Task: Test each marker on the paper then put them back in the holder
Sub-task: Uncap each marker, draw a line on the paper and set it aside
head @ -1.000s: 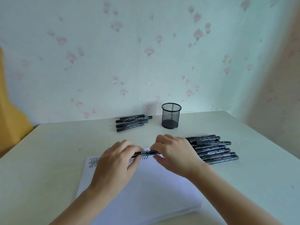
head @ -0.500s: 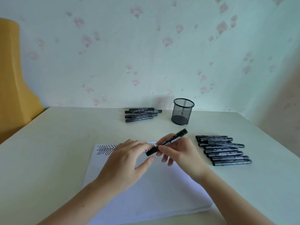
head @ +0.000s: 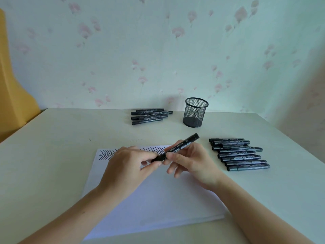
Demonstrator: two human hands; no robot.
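Note:
A black marker (head: 182, 144) is held slanted above the white paper (head: 149, 205), its far end pointing up and right. My right hand (head: 191, 162) grips its barrel. My left hand (head: 128, 166) pinches the cap at its lower end. Black chevron strokes (head: 105, 154) run along the paper's top edge. The black mesh holder (head: 195, 112) stands at the back of the table with no marker inside. Several markers (head: 239, 154) lie in a row to the right of the paper. Another small group of markers (head: 149, 116) lies left of the holder.
The pale table (head: 52, 155) ends against a flowered wall. A yellow object (head: 12, 85) stands beyond the table's left edge. The paper is a thick stack near the front edge.
Both hands have lifted the marker off the paper and tilted it from flat to slanted. The left hand's fingers have closed on the cap end.

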